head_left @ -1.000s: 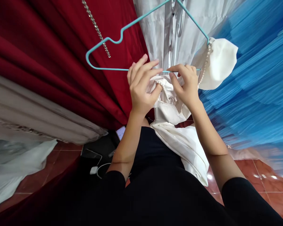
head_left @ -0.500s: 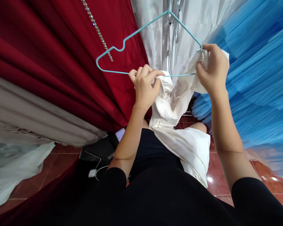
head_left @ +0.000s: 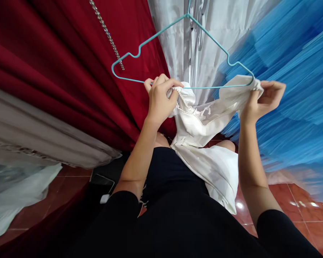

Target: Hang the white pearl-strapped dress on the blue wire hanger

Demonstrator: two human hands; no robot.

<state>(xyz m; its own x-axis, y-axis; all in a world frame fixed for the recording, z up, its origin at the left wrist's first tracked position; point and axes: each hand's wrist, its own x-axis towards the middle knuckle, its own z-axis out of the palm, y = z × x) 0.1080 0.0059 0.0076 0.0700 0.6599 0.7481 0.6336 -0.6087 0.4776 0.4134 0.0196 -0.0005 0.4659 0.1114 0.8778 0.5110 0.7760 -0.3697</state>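
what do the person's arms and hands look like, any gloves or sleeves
Plain black sleeves stop just above the elbows, leaving the forearms bare. The left hand and right hand are ungloved, with no watch or bracelet showing.

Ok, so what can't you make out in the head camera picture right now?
In the head view:
Hanger: hook cut off by the top edge.
White garment: part inside the left hand, hidden by that hand.
Blue fabric: layers blurred, right side cut off by the frame.
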